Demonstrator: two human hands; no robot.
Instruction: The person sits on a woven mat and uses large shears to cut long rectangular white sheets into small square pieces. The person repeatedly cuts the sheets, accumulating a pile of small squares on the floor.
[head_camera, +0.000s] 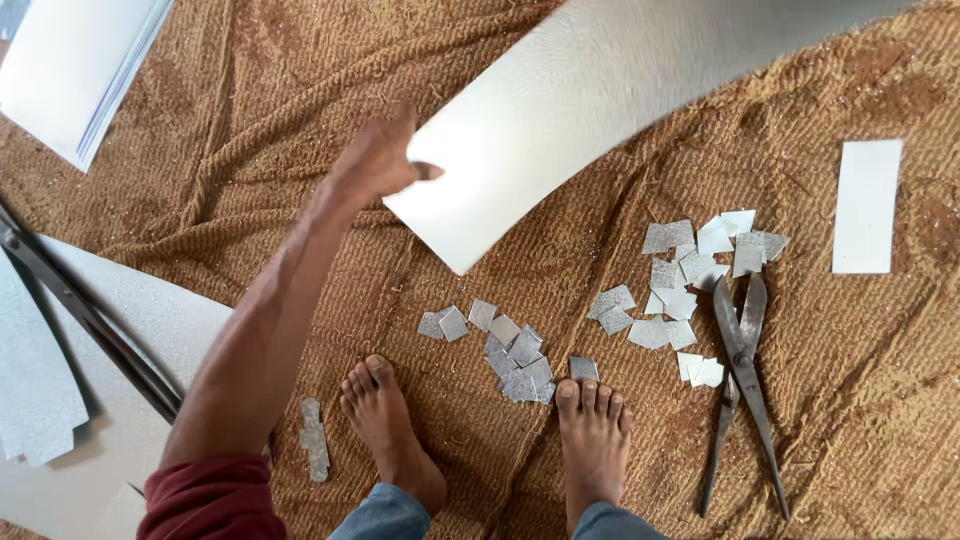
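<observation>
The left hand (372, 165) was pinched shut on the near edge of a large, pale grey, slightly curved sheet of thin metal (600, 100), thumb over the top face and fingers hidden beneath, so that the sheet hung lifted off the coarse brown woven matting (850, 400) and ran up and out past the top of the view; a grip at the edge like that seemed to let the sheet flex under its own weight. The right hand was not in view, so its state could not be told. Below the arm, the person's 2 bare feet (590, 420) rested on the matting, toes touching a scatter of small square silver offcuts (515, 360). A second scatter of the same squares (690, 270) lay further right, just beside a pair of long grey metal shears (742, 385) lying closed, handles toward the feet, likely set down within reach. A white rectangular strip (866, 205) lay well apart at the right, a stack of white sheets (75, 70) at the upper left, and more pale sheeting (150, 340) with dark metal bars (90, 320) at the left.
</observation>
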